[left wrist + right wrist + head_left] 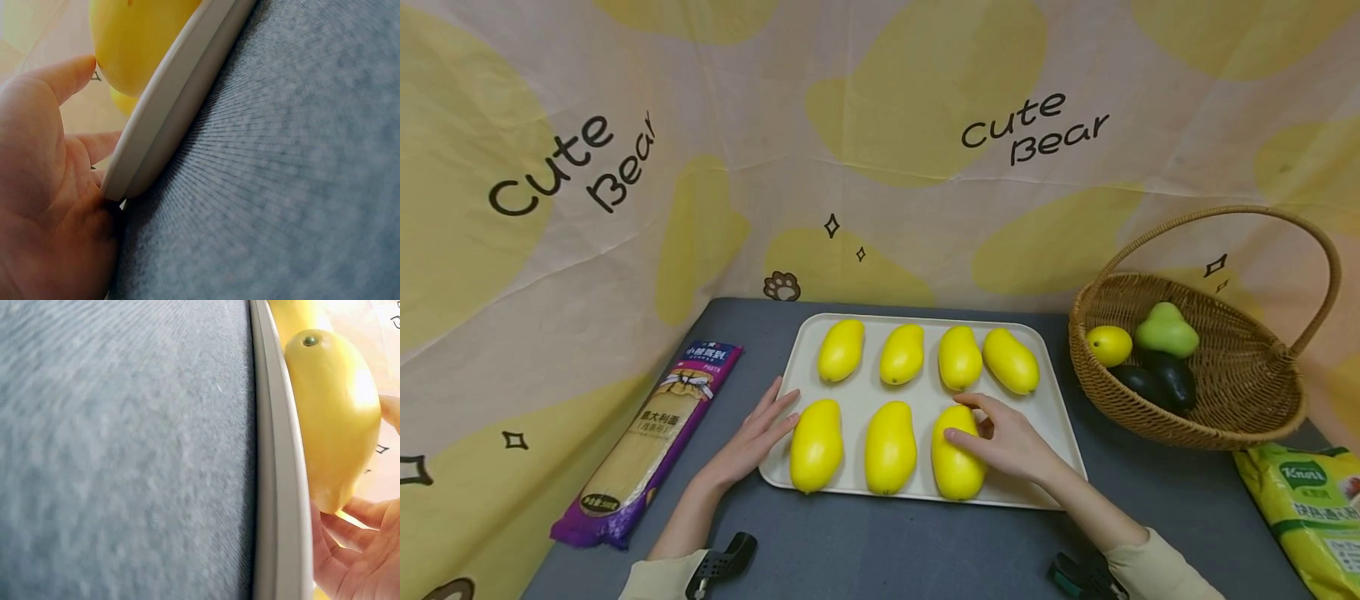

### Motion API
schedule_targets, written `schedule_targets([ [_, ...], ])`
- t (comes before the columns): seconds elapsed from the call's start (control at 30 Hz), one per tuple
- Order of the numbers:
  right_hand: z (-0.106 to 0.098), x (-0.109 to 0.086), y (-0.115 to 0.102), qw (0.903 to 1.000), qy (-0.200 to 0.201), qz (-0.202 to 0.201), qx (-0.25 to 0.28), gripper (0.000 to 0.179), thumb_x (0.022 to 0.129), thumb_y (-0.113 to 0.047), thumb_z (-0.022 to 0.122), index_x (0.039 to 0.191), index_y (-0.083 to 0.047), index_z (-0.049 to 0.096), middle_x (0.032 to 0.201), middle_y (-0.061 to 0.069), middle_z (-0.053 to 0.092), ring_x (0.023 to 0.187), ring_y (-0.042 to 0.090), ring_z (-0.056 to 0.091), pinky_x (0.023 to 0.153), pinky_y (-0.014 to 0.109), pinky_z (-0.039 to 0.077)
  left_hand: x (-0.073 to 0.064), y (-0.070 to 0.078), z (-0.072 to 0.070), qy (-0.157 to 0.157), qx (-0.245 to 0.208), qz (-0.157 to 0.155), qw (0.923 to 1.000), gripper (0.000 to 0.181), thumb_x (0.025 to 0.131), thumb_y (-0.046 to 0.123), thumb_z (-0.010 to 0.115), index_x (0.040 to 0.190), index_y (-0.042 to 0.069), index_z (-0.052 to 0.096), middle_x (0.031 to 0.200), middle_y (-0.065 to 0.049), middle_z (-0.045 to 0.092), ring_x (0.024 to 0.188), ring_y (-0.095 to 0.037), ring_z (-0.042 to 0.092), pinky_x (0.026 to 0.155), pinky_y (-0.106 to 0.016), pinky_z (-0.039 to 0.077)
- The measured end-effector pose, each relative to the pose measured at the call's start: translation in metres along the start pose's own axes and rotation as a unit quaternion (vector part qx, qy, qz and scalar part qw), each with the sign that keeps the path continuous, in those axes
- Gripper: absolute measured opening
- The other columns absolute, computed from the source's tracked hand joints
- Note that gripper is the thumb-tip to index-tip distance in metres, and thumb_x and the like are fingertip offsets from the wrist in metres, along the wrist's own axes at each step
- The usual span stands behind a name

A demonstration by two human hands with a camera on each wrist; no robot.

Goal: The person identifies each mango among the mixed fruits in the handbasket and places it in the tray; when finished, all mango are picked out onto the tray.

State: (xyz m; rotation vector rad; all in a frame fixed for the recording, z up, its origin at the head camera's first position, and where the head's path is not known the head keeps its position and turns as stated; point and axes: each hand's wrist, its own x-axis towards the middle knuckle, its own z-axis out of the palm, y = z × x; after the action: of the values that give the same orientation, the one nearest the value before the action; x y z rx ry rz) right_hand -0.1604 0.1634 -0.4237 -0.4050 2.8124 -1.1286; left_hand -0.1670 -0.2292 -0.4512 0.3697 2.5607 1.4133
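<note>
Seven yellow mangoes lie in two rows on a cream tray (1051,417), counted as several. My right hand (1011,442) grips the front-row mango at the right (957,471), thumb on its upper side and fingers round its far end. The right wrist view shows that mango (334,419) right by the tray rim, fingers at its narrow tip. At the tray's left edge rests my left hand (748,442), its fingers extended over the rim. Its thumb reaches close to the front-left mango (816,450), overlapping its edge in the left wrist view.
A purple pasta packet (647,442) lies left of the tray. To the right stands a wicker basket (1240,408) with a lemon (1108,345), a green pear (1167,331) and dark avocados (1174,379). A green-yellow Knorr bag (1303,521) sits at the front right. Printed cloth hangs behind.
</note>
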Motion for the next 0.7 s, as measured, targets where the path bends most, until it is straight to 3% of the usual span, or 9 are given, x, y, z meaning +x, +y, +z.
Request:
schedule_targets([
  [0.37, -0.032, -0.012, 0.008, 0.9981, 0.040, -0.045, -0.013, 0.054, 0.088, -0.044, 0.070, 0.129, -0.010, 0.061, 0.125, 0.008, 0.063, 0.093, 0.018, 0.061, 0.072, 0.033, 0.051, 0.001, 0.001, 0.000, -0.003, -0.001, -0.004, 1.0000, 0.058, 0.102, 0.037, 0.046, 0.151, 0.007, 0.035, 0.163, -0.014, -0.002, 0.146, -0.042, -0.005, 0.106, -0.070, -0.009],
  [0.7, -0.088, -0.022, 0.007, 0.9891, 0.093, -0.092, -0.068, 0.039, 0.090, -0.030, 0.071, 0.124, -0.010, 0.064, 0.113, 0.008, 0.065, 0.089, 0.022, 0.062, 0.063, 0.027, 0.053, 0.001, 0.001, -0.001, -0.004, -0.010, -0.004, 0.9999, 0.058, 0.102, 0.034, 0.046, 0.151, 0.006, 0.035, 0.163, -0.014, -0.003, 0.146, -0.043, -0.005, 0.105, -0.071, -0.010],
])
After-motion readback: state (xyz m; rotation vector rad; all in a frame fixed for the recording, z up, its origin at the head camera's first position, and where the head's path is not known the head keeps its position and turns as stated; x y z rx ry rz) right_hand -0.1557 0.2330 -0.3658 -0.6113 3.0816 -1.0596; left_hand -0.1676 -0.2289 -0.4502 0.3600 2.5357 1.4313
